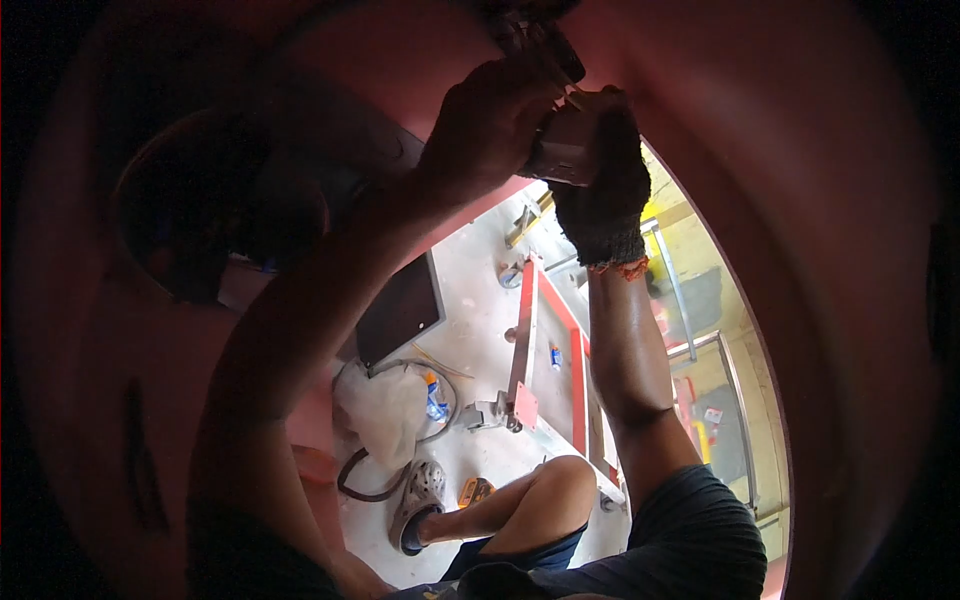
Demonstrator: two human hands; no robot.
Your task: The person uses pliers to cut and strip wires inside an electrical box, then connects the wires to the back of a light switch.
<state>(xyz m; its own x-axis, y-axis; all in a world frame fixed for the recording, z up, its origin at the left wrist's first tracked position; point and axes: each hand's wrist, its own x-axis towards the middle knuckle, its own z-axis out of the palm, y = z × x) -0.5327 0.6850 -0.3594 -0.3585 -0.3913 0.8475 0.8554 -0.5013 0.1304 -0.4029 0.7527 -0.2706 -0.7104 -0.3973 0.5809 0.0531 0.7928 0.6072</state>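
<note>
My left hand is bare and raised to the top of the view, its fingers curled in shadow by a dark fitting; what they grip is too dark to make out. Close beside it, my right hand wears a dark knitted glove with an orange cuff edge. That hand is closed around a pale, box-shaped piece, which sits between the two hands. Thin light strands or wires show near the fingertips, just above this piece.
A dark red curved shell surrounds my arms. Through its opening show a red and white frame, a plastic bag, a dark hose, a dark panel, a yellow-and-black tool and my shoe.
</note>
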